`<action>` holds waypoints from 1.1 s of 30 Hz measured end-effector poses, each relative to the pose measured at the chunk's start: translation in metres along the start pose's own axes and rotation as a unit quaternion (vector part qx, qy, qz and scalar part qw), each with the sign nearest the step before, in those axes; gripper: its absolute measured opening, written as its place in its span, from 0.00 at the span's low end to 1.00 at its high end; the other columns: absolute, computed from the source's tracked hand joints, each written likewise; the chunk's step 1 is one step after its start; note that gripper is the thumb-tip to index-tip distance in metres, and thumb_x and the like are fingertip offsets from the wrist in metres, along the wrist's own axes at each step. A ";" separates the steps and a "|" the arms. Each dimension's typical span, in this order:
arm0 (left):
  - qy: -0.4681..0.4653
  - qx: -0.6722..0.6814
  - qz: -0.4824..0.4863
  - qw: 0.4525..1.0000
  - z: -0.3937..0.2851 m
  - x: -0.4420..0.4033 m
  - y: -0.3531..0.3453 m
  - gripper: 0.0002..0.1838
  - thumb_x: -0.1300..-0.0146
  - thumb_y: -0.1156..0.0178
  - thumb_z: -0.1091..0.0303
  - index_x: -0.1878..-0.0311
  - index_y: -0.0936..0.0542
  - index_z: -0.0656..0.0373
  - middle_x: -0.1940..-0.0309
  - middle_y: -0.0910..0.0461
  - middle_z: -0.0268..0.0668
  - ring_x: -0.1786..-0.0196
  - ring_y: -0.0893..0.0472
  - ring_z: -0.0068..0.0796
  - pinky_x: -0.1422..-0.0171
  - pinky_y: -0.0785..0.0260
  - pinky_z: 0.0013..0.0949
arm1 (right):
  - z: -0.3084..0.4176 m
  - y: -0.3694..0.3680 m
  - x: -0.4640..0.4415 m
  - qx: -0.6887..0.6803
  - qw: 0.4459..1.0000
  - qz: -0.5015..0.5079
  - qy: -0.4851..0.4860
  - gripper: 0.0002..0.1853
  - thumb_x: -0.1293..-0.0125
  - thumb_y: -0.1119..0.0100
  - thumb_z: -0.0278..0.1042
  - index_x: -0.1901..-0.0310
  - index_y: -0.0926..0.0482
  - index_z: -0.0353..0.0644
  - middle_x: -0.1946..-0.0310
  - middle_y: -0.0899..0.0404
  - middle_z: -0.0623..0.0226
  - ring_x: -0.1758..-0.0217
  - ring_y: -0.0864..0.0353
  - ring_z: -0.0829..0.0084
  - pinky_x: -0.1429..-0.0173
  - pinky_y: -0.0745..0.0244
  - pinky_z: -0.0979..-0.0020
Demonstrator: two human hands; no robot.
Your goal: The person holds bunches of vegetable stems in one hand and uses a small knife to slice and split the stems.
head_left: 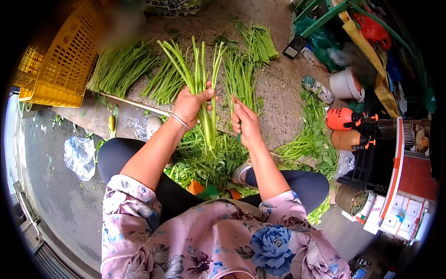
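Observation:
My left hand (189, 106), with a bracelet at its wrist, is closed around a bunch of green vegetable stalks (200, 79). The stalks stand nearly upright, fanning apart above the fist, with their lower ends over a heap of leafy greens (209, 160). Just to the right, my right hand (246, 122) is closed on a thin tool with a green handle (239, 137); most of it is hidden by the fingers. A gap separates this hand from the stalks. Beyond both hands lie laid-out bundles of stalks (123, 69), (240, 76) on the ground.
A yellow plastic crate (65, 56) stands at the far left. Along the right are more leafy greens (309, 135), a white bucket (346, 84), a red spray bottle (341, 118) and an orange one (346, 139). A clear plastic bag (80, 157) lies on the left.

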State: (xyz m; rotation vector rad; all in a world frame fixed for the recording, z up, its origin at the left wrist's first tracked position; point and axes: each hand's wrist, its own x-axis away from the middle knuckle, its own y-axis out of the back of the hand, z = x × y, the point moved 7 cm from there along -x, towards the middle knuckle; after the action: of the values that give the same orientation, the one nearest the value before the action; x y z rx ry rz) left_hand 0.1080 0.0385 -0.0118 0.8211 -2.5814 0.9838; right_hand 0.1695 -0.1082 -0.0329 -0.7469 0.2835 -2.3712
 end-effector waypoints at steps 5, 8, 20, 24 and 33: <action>-0.007 -0.073 0.007 0.997 0.005 0.005 0.001 0.10 0.44 0.42 0.75 0.59 0.28 0.59 0.71 0.23 0.32 0.68 0.23 0.24 0.73 0.35 0.24 | 0.019 -0.045 -0.018 0.001 0.997 0.072 0.033 0.22 0.38 0.46 0.39 0.42 0.33 0.44 0.81 0.38 0.80 0.83 0.46 0.89 0.83 0.51 0.87; -0.007 -0.068 0.007 0.998 0.006 0.006 0.002 0.09 0.44 0.42 0.74 0.59 0.28 0.58 0.72 0.24 0.30 0.69 0.25 0.22 0.73 0.36 0.24 | 0.017 -0.047 -0.015 -0.011 0.998 0.051 0.034 0.22 0.38 0.46 0.39 0.43 0.33 0.44 0.82 0.39 0.80 0.84 0.47 0.89 0.83 0.52 0.87; 0.099 -0.208 0.081 0.970 0.019 0.019 0.006 0.08 0.45 0.41 0.75 0.62 0.26 0.58 0.73 0.23 0.31 0.72 0.24 0.20 0.77 0.40 0.22 | 0.009 -0.004 -0.022 -0.156 0.977 0.134 -0.052 0.21 0.35 0.54 0.46 0.46 0.35 0.43 0.84 0.40 0.79 0.86 0.44 0.86 0.85 0.48 0.83; 0.165 -0.247 0.100 0.950 0.032 0.024 0.015 0.07 0.46 0.41 0.76 0.64 0.26 0.59 0.74 0.23 0.32 0.73 0.24 0.20 0.79 0.40 0.21 | 0.018 0.008 -0.029 -0.038 0.989 0.129 -0.062 0.19 0.35 0.52 0.44 0.47 0.31 0.43 0.85 0.43 0.80 0.85 0.45 0.87 0.84 0.50 0.84; 0.155 -0.248 0.000 0.956 0.033 0.016 0.051 0.06 0.48 0.43 0.78 0.66 0.28 0.63 0.75 0.22 0.37 0.79 0.29 0.21 0.80 0.41 0.24 | -0.043 0.091 -0.039 0.580 0.809 0.026 -0.097 0.24 0.51 0.37 0.54 0.65 0.21 0.38 0.69 0.20 0.64 0.69 0.22 0.67 0.61 0.28 0.69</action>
State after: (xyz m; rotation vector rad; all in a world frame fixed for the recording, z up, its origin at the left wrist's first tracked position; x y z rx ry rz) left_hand 0.0639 0.0409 -0.0562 0.4856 -2.3871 0.3842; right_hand 0.2160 -0.1540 -0.1196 -0.3244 -1.1309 -1.8632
